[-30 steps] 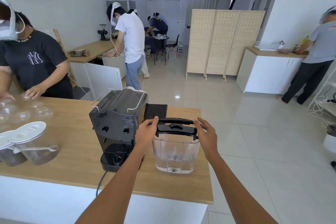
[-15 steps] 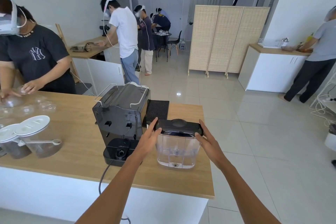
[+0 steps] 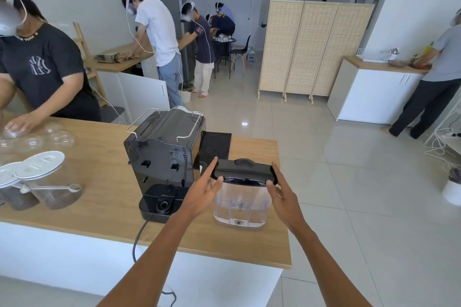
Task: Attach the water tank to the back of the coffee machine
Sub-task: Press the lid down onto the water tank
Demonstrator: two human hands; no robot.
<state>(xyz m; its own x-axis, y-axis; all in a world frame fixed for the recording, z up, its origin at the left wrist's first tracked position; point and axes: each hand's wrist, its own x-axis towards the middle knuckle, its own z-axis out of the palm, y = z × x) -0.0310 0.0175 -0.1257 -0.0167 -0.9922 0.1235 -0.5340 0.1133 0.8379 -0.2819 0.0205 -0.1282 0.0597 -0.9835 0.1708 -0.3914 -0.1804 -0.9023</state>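
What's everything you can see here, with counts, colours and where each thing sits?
Coffee machine: one, black, on the wooden counter, its back towards the camera.
Water tank: one, clear with a black lid, on the counter right of the machine, not yet attached.
Grid mat: one, black, behind the tank.
Power cord: one, black, runs off the counter's front edge.
Lidded jars: at least two, clear with white lids, counter left.
Folding screen: one, beige, three panels, far right of the room.
Other people: six, around the room's counters and tables.
Left hand: fingers spread at the tank lid's left end.
Right hand: fingers at the lid's right end.
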